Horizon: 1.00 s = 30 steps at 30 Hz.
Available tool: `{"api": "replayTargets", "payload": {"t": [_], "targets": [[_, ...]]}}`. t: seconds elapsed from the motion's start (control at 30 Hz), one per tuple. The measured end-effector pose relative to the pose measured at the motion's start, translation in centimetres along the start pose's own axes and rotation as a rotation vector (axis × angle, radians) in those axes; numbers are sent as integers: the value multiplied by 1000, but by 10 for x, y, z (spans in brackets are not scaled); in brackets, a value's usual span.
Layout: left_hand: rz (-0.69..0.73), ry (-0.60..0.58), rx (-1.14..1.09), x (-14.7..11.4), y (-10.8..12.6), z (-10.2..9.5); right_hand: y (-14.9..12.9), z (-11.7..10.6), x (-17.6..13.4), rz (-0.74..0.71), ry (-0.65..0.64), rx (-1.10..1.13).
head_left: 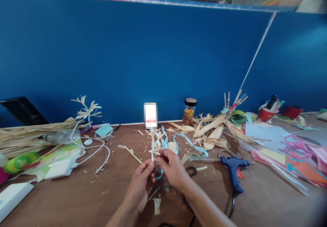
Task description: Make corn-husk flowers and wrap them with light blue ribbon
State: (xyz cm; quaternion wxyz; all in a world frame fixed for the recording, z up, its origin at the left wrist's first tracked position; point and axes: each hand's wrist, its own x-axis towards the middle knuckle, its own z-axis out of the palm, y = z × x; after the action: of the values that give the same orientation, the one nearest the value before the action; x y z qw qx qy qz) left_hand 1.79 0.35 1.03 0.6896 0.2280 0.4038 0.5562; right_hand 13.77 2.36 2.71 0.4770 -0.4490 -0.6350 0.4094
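In the middle of the head view, both hands meet on a small spray of pale dried-husk flowers [155, 141] held upright. My left hand [141, 182] pinches the lower end of its stem between thumb and fingers. My right hand [172, 167] is closed at the stem just above, its fingertips touching the husk pieces. Light blue ribbon [187, 140] trails behind the hands to the right, and a loop of it hangs below the fingers. Black-handled scissors [191, 171] lie partly hidden by my right arm.
A blue glue gun [233, 172] lies on the right, near dried husks [214, 131] and coloured paper [265, 135]. Behind are a black-lidded jar [189, 111] and blue partition [153, 56]. Leftward are a white cable [108, 152], plastic bottle [60, 137] and another husk-flower branch [88, 109].
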Motion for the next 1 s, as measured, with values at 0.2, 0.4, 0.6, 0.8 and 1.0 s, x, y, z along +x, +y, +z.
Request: {"api": "replayTargets", "payload": {"t": [0.2, 0.4, 0.6, 0.8, 1.0], "targets": [[-15, 2, -3, 1, 0, -1, 5, 3, 2, 222, -54, 383], [-52, -99, 35, 0, 2, -2, 5, -6, 4, 356, -202, 574], [-172, -195, -8, -1, 2, -6, 3, -15, 3, 373, -341, 646], [-195, -205, -67, 0, 0, -6, 3, -15, 2, 327, -352, 668], [-117, -139, 59, -1, 0, -2, 2, -14, 3, 334, -265, 582]]}}
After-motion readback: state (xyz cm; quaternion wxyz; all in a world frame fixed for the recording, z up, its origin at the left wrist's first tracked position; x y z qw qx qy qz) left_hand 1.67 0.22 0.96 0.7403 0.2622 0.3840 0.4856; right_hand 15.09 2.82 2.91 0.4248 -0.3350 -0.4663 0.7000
